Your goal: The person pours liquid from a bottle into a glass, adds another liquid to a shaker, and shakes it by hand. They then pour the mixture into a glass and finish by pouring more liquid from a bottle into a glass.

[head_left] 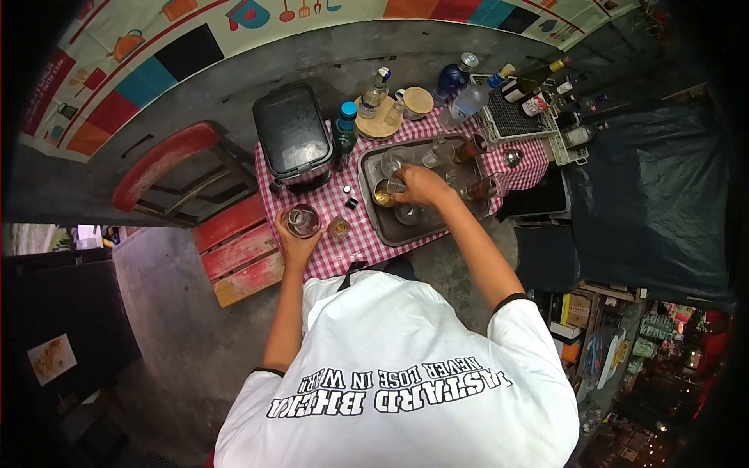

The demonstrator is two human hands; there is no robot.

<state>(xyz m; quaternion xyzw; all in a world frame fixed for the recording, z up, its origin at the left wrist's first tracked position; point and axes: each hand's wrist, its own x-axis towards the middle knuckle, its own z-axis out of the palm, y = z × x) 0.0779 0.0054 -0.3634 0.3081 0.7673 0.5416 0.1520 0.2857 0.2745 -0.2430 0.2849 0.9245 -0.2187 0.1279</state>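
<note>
My left hand [296, 248] is wrapped round a clear round glass [302, 221] at the table's near left. Beside that glass stands a small glass with amber liquid [339, 228]. Over the brown tray [371, 218], my right hand [424, 186] has its fingers closed at a tumbler [385, 193] with something golden at its bottom. More clear glassware [407, 213] stands in the tray close to this hand. Brown-tinted glasses [480, 189] lie toward the tray's right side.
A black lidded bin [292, 129] and a teal bottle [346, 125] stand behind my left hand. Several liquor bottles [468, 101] and a wire rack [519, 117] line the back. A red wooden chair [238, 242] adjoins the checkered tablecloth [363, 250]. Small caps [351, 203] lie left of the tray.
</note>
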